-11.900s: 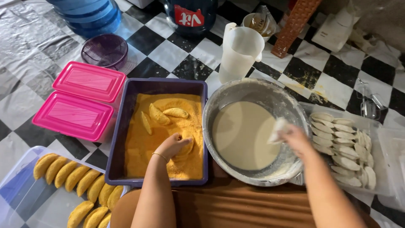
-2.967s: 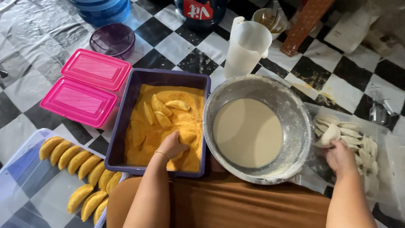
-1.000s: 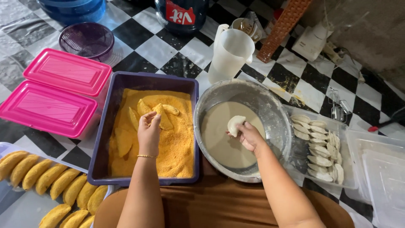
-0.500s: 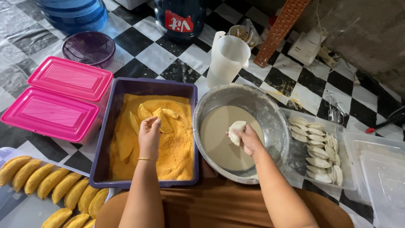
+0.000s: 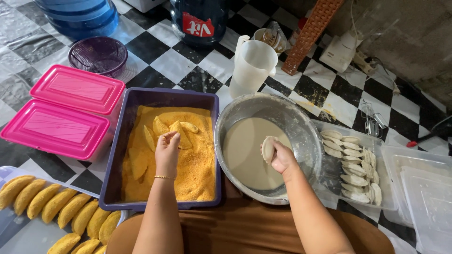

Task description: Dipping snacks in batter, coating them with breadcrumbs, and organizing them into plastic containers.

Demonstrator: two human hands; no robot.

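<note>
A person's right hand [image 5: 281, 157] pinches 1 pale, half-moon pastry [image 5: 268, 149] over a metal bowl [image 5: 301, 124] of smooth beige batter [image 5: 245, 157], the fingers closed on its right edge. The pastry is wet and glossy with batter, held on edge just above the liquid, its long axis running roughly top to bottom in the view and its curved side turned left, away from the palm. To the left of that grip, the left hand [image 5: 167, 151] is bunched over a purple tub [image 5: 117, 155] of orange breadcrumbs [image 5: 200, 164], fingertips pressed together on crumbs beside several crumb-coated pastries [image 5: 162, 129] lying half buried; whether it grips 1 of them cannot be told. Right of the bowl, a clear tray [image 5: 391, 188] holds rows of uncoated white pastries [image 5: 351, 171]. Left of the tub sit 2 pink-lidded boxes [image 5: 59, 127], and below them a clear tray [image 5: 9, 171] carries finished golden pastries [image 5: 56, 207] laid side by side. Beyond the bowl stands a white plastic jug [image 5: 254, 66] on the checked floor [image 5: 160, 61].
</note>
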